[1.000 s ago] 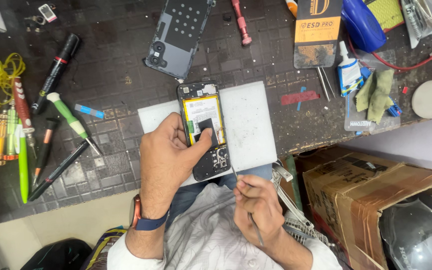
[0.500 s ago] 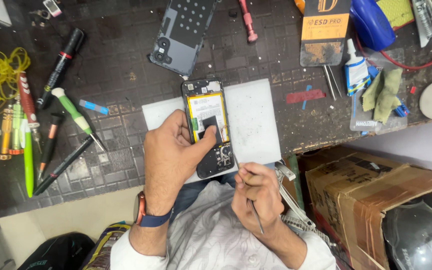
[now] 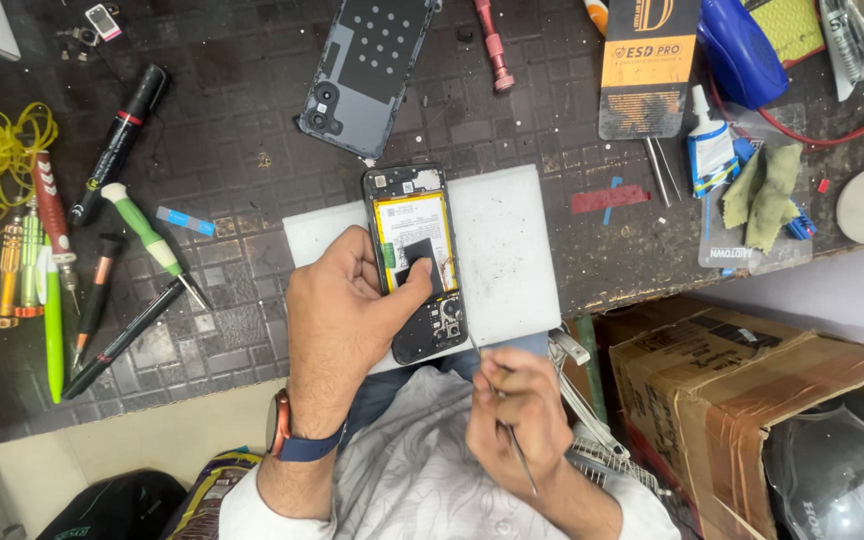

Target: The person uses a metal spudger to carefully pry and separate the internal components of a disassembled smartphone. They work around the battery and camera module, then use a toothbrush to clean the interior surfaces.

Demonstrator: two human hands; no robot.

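Opened phone (image 3: 414, 262), back cover removed, lies lengthwise on a white work mat (image 3: 507, 260) at the near edge of the dark counter (image 3: 252, 120); yellow battery exposed. Left hand (image 3: 337, 320) rests on the phone's left side, thumb pressed across the battery's dark lower section, fingers together along the edge. Right hand (image 3: 514, 420) is just below the mat, off the phone, fingers clamped on thin tweezers (image 3: 517, 455). Detached back cover (image 3: 367, 72) lies beyond the phone. Screwdrivers (image 3: 152, 245) lie well apart to the left.
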